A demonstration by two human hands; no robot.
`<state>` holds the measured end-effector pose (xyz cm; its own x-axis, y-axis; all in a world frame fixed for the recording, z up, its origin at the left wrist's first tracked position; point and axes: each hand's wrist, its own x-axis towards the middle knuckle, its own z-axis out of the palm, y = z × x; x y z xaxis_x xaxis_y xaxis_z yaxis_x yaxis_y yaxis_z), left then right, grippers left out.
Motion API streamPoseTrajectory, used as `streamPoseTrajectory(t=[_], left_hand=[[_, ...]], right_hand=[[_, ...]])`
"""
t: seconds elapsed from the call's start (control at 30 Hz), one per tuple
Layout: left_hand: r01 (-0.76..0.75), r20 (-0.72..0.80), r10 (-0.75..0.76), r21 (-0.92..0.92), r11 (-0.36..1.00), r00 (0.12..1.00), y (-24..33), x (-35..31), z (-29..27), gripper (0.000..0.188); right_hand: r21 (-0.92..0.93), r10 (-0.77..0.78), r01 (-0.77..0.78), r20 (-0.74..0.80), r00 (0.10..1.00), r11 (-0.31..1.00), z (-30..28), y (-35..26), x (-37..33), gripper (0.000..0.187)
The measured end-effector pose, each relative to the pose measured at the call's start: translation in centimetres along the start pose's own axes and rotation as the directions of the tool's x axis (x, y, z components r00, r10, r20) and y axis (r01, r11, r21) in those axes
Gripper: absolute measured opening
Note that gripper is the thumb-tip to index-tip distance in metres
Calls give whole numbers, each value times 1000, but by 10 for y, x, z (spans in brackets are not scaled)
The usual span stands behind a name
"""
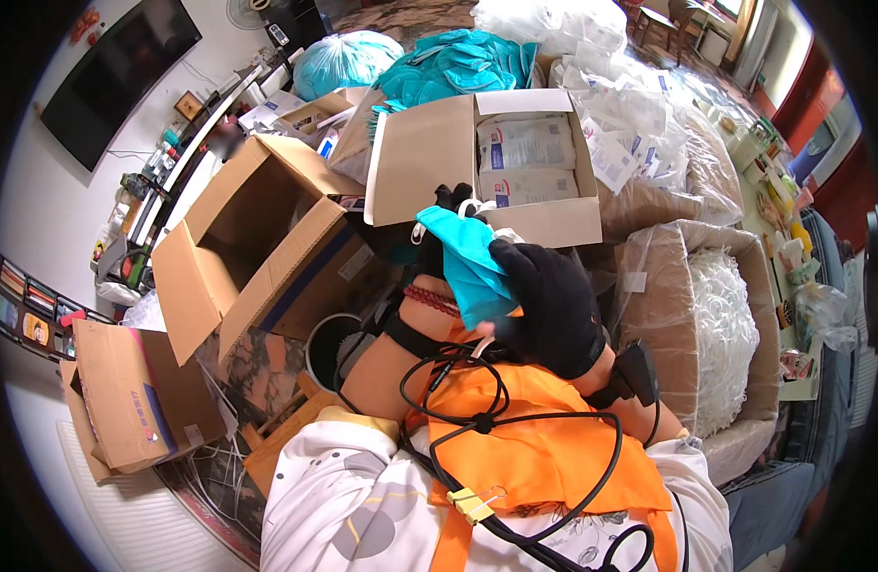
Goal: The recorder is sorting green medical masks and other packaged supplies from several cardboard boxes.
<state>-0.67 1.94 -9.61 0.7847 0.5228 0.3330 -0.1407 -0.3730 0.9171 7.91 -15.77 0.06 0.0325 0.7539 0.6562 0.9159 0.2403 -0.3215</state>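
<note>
Black gloves cover both my hands, which are held together in front of my orange apron (544, 439). Between them is a folded teal face mask (472, 272) with white ear loops (472, 207) at its upper end. My left hand (439, 238) is behind the mask's upper left side and closed on it; the mask hides most of its fingers. My right hand (553, 310) grips the mask's right edge, thumb and fingers bent towards it. Just beyond the hands stands an open carton (530, 217) holding white printed packets (527, 143).
An open brown carton (267, 257) stands at left, with another box (139, 396) lower left. Teal masks (458, 67) are heaped behind. At right are white packets (611, 157) and a lined carton (653, 353) of white strands (720, 334). A black cable (553, 417) crosses my apron.
</note>
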Motion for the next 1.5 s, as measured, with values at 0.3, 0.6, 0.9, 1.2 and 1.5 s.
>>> streamPoseTrajectory(t=[0.3,0.6,0.9,1.2,1.5], left_hand=[[-265,-65,376,600,755,924,5,20,3,28],[-154,-559,-435,-721,676,706,13,23,-104,32],[-90,-112,23,-637,766,993,104,42,-15,30],[-283,-98,339,366,887,936,85,29,1,24],[-50,-416,-120,-375,926,901,91,23,27,28]], right_hand=[[148,377,-362,-87,922,920,4,22,-9,37],[586,570,-528,134,811,614,-53,78,-8,32],[694,463,-548,336,820,467,-51,68,-5,35],[784,619,-390,8,785,484,-28,78,-10,44],[729,705,-501,36,708,467,-5,60,-9,43]])
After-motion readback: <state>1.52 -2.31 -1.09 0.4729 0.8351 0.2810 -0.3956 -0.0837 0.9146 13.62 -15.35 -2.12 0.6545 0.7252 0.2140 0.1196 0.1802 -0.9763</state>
